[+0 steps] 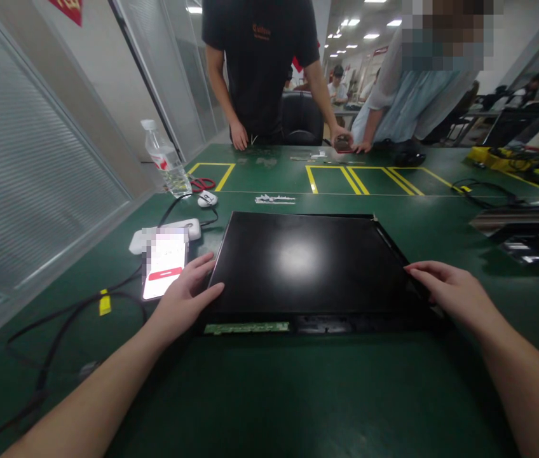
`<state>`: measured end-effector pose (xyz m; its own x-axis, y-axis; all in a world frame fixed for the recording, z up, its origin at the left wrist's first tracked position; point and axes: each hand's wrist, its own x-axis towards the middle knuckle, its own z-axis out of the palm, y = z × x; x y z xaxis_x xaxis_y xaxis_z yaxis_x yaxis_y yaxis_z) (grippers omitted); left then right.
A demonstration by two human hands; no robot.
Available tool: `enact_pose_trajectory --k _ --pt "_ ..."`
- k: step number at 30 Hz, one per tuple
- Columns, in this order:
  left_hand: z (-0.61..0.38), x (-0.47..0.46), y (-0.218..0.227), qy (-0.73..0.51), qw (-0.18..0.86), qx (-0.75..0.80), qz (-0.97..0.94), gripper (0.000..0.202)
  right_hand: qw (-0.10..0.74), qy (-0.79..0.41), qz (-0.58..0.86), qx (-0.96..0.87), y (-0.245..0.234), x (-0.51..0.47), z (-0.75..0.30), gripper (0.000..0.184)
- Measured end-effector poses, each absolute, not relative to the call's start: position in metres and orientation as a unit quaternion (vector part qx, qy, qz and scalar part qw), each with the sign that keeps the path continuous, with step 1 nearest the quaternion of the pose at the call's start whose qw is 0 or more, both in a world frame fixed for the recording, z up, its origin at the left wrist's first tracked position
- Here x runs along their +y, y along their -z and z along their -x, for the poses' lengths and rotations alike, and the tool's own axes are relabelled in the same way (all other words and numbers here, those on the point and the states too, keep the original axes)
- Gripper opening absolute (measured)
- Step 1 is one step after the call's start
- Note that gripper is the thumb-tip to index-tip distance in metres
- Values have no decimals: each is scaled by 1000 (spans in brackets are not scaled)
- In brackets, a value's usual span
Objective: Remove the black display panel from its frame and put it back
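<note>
A flat black LCD screen panel (307, 264) lies face up on the green table, seated in or on a black frame (393, 245) that shows along its right and far sides. A green circuit board strip (246, 328) runs along the near edge. My left hand (187, 289) is at the panel's left side, its thumb on the edge and its fingers stretched apart. At the right edge, my right hand (445, 289) is closed, thumb and forefinger pinching the panel's rim. Whether the pinch takes in the frame as well, I cannot tell.
Left of the panel are a lit phone (167, 262), a white power strip (193, 228), black cables (60, 337), a water bottle (167, 159) and red-handled scissors (203, 184). Two people stand across the table (298, 394). Dark panel parts (531, 235) lie at right.
</note>
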<state>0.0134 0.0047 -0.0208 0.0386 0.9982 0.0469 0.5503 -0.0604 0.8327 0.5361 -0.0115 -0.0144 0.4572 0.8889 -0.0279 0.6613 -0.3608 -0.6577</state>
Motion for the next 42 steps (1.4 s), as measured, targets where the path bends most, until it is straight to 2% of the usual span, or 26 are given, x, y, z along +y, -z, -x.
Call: enact_pose_trajectory --k 6,16,21,33,42 --pt "-11 6 23 -285 290 603 -687 72 297 -200 800 -481 17 -11 -540 50" --pt "-12 7 25 -268 251 605 -707 59 296 -202 801 -480 18 -12 -538 46" --pt "-13 8 24 -260 245 606 -711 60 288 -204 806 -476 15 -11 -537 47" --pt "-13 9 22 -256 248 608 -709 64 358 -231 787 -447 8 -11 -532 39" --pt "-14 9 22 -255 241 610 -711 62 354 -234 786 -450 9 -10 -534 46"
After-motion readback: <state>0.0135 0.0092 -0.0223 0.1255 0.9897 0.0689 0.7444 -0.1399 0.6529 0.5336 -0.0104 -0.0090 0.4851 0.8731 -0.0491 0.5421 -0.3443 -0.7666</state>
